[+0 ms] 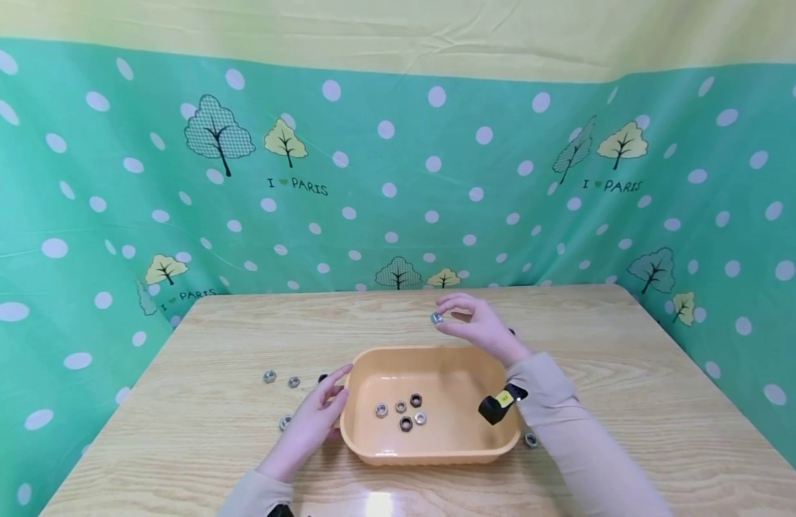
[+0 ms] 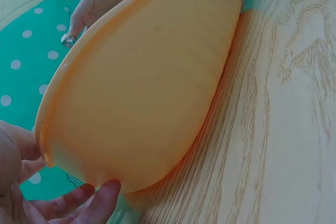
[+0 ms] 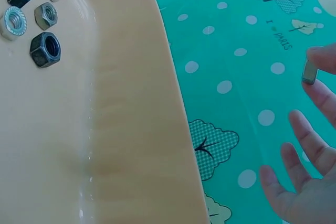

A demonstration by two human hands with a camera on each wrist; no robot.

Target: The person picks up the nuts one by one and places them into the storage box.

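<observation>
Grey-sleeved arms reach in from the near edge over a wood-grain tabletop [image 1: 197,431]. A peach-coloured tray [image 1: 430,456] sits in the middle. The left hand [image 1: 316,413] is at its left end, fingers loosely extended and touching the rim and outer wall, holding nothing else. Near the tray's right near corner lies a loose silver nut [image 1: 531,439]; left of the left hand are three scattered silver nuts [image 1: 285,423], and a small dark nut [image 1: 323,378] is partly hidden behind it. Inside the tray, left of centre, sit three silver nuts and two dark nuts [image 3: 45,50]. Farther off, above the tray's far edge, the right hand [image 1: 469,319] pinches a silver nut [image 1: 436,317] between thumb and index finger, other fingers spread. Behind hangs a green, white-dotted curtain [image 1: 359,172] printed with trees.
</observation>
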